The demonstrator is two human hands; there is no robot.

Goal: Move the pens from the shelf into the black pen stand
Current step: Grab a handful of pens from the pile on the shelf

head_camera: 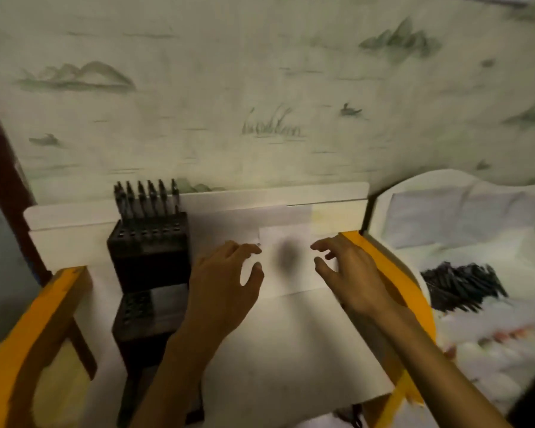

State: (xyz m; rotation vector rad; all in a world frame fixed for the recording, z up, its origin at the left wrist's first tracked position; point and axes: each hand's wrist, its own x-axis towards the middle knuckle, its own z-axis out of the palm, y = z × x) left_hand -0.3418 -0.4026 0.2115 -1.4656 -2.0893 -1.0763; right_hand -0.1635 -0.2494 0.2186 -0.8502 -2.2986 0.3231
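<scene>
Currently I see both hands over the white desk top, palms down, fingers loosely spread, gripping nothing. Left hand and right hand sit side by side with a gap between them; a dark blurred shadow lies on the paper sheet in that gap.

Black pen stand stands just left of the left hand, against the desk's back board. Six dark pens stand upright in its rear row; the front holes look vacant. A second black block with holes sits nearer me, beside the left wrist.

Loose pile of dark pens lies well right of the right hand, on a pale surface beyond the orange desk edge. Frame is motion-blurred; I cannot count the pile.
</scene>
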